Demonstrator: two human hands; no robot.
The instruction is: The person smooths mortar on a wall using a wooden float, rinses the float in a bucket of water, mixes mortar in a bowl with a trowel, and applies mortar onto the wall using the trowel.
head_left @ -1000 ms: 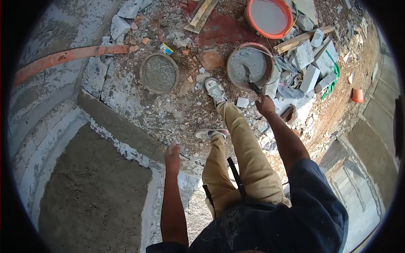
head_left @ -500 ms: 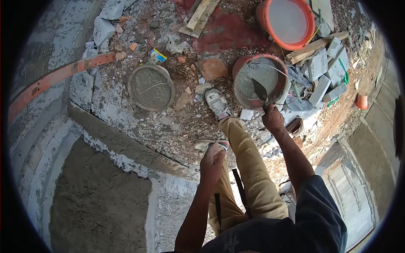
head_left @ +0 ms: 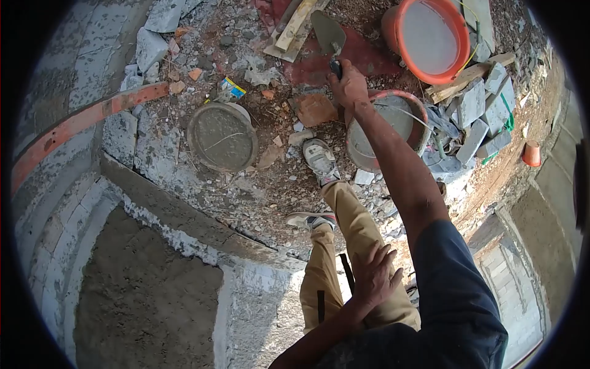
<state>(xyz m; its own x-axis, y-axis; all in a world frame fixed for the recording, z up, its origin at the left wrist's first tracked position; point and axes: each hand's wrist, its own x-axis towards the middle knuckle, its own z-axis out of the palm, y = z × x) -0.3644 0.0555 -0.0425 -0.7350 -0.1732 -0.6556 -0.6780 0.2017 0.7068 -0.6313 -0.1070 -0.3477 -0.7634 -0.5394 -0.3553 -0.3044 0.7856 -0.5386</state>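
My right hand [head_left: 351,86] grips the dark handle of a trowel [head_left: 328,34], its grey blade reaching past the hand over the red patch of ground. Below my right forearm stands a red-rimmed bucket of grey mortar [head_left: 393,123], partly hidden by the arm. My left hand [head_left: 373,275] lies on my thigh with its fingers spread, holding nothing. To the left sits another bucket filled with mortar [head_left: 222,136], a thin strand lying across its surface.
An orange bucket of cloudy liquid [head_left: 430,40] stands at the upper right, beside broken blocks [head_left: 472,101] and a wooden board [head_left: 470,77]. Planks [head_left: 296,24] lie at the top. A curved reddish strip [head_left: 92,117] crosses the left. Rubble covers the ground; wet mortar [head_left: 147,295] fills the lower left.
My right hand has lifted the trowel out of the red-rimmed bucket and moved up and left. My left hand has moved down and right onto my thigh, its fingers spreading.
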